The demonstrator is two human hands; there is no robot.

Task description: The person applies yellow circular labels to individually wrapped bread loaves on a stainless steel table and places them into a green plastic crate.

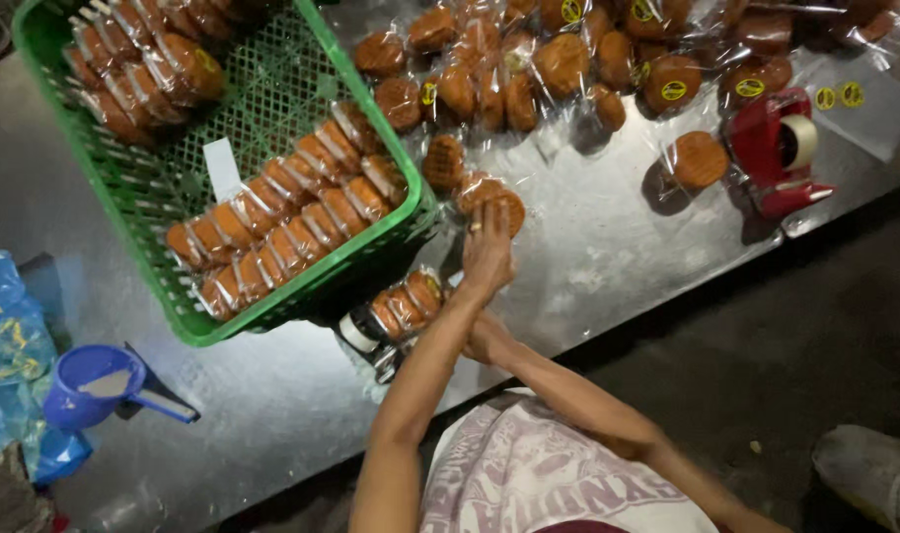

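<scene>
My left hand (487,255) reaches forward over the steel table (608,247), its fingers closed on the edge of a round brown pastry in clear wrap (496,200). My right hand (487,341) sits lower, mostly hidden behind my left forearm. It is right beside a short row of wrapped pastries (408,304) standing on edge near the table's front. Whether it grips that row is hidden. A small roll-shaped object (356,334) lies just left of the row.
A green plastic basket (272,94) holds rows of wrapped pastries at the left. A loose pile of wrapped pastries with yellow stickers (559,59) covers the far side. A red tape dispenser (778,148) stands at the right. A blue scoop (87,385) and blue bag (6,336) are at the far left.
</scene>
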